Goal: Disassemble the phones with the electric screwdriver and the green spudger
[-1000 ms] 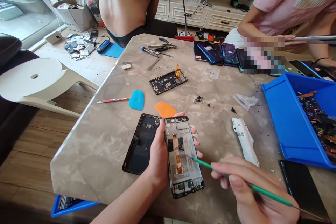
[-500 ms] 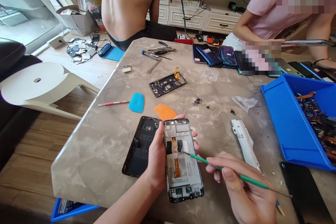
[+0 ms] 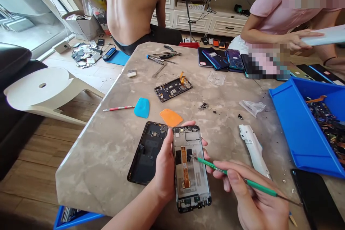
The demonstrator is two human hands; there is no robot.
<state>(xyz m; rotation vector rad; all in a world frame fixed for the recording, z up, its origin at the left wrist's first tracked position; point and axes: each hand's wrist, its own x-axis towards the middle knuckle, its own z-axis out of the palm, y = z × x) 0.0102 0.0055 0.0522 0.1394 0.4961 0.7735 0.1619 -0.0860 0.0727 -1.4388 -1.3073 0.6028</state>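
Observation:
My left hand (image 3: 165, 167) grips an opened phone frame (image 3: 192, 172) by its sides, its inner face up with an orange flex cable down the middle. My right hand (image 3: 253, 201) pinches a thin green pry tool (image 3: 237, 178); the tool's tip rests on the frame's inside near the top of the flex cable. A black phone back cover (image 3: 147, 152) lies flat on the marble table (image 3: 107, 151) just left of my left hand.
Blue pick (image 3: 142, 107), orange pick (image 3: 170, 117), red-tipped stick (image 3: 118, 108), a phone board (image 3: 173, 89) and white part (image 3: 253, 149) lie on the table. Blue parts bin (image 3: 296, 125) at right, dark phone (image 3: 318, 201) near corner. Two other people sit beyond; white stool (image 3: 40, 90) left.
The tool tip has slid left and up across the frame's inside, toward the flex cable. The person at the far right raised a flat white piece. My view shifted slightly.

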